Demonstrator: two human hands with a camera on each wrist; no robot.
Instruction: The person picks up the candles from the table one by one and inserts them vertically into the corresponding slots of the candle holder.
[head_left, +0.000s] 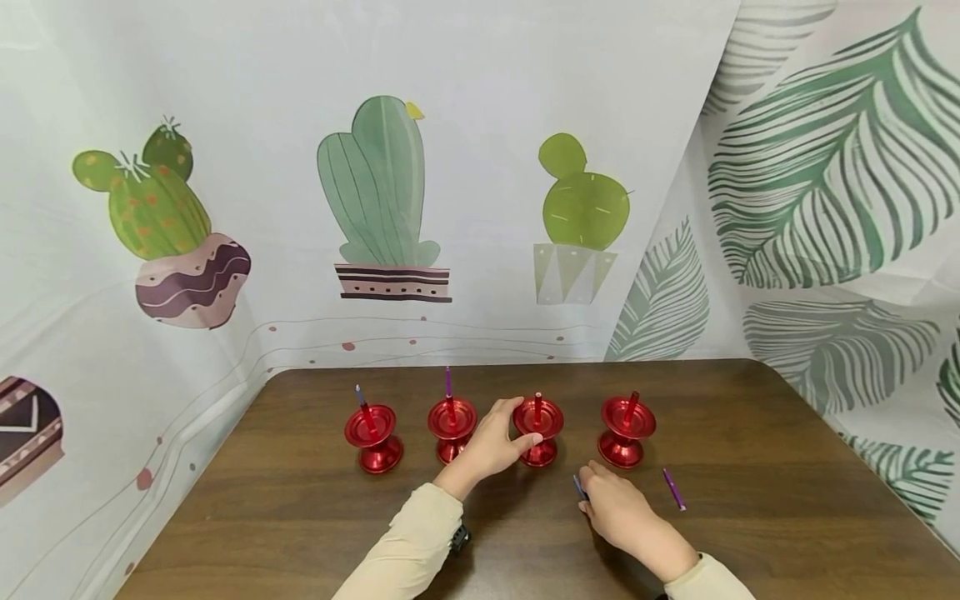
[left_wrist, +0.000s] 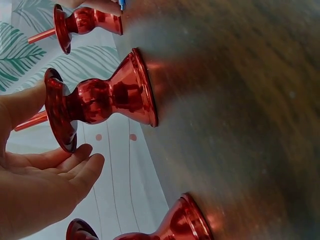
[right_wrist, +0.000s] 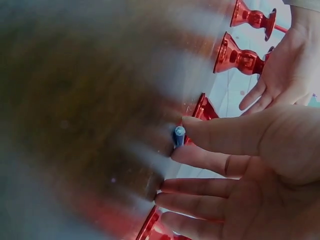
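Red candle holder [head_left: 537, 429], 3rd from left in a row of 4, stands upright on dark wood table [head_left: 787, 500] w/ a red peg sticking up from its cup. Left hand [head_left: 495, 442] cups its rim: thumb on near side, fingers round the far-left edge, fairly spread, light hold, not a tight grip; left wrist view shows fingers [left_wrist: 82, 162] just under the rim of the holder [left_wrist: 100, 102]. Right hand [head_left: 618, 508] is near the table in front of the holders, fingers mostly straight, pinching a small blue candle [head_left: 579, 487] btw thumb and index; tip seen in right wrist view [right_wrist: 178, 135]. Purple candle [head_left: 673, 488] lies flat on table just right of that hand. 4th holder [head_left: 625, 429] to the right, leaning red peg. 2nd holder [head_left: 452, 427] has purple candle, 1st holder [head_left: 372, 435] a blue-tipped one. Cactus-print backdrop [head_left: 390, 200] behind.
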